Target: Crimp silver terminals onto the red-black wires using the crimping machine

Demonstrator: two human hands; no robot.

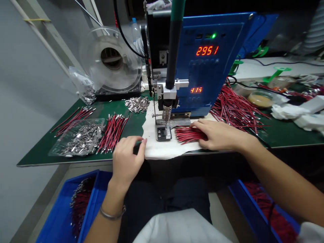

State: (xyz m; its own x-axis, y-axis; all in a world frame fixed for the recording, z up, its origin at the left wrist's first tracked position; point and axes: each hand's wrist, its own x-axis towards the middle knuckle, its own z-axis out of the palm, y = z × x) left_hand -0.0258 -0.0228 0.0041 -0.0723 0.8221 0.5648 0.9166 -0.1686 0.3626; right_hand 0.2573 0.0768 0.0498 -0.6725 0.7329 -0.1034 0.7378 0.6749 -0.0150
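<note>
My left hand (128, 157) is curled at the front edge of the green bench mat, its thumb and fingers pinched on something thin I cannot make out, touching the white cloth pad (162, 150). My right hand (219, 135) lies over a small bundle of short red wires (188, 134) on the pad, fingers curved onto them. Between the hands stands the small metal fixture (164, 132) under the tip of the blue soldering machine (202, 60).
A pile of red wires with metal ends (112, 131), a bag of metal terminals (81, 140) and loose terminals (138, 104) lie left. A big heap of red wires (235, 108) lies right. Blue bins (73, 209) sit below the bench on both sides. A clear reel (111, 60) stands behind.
</note>
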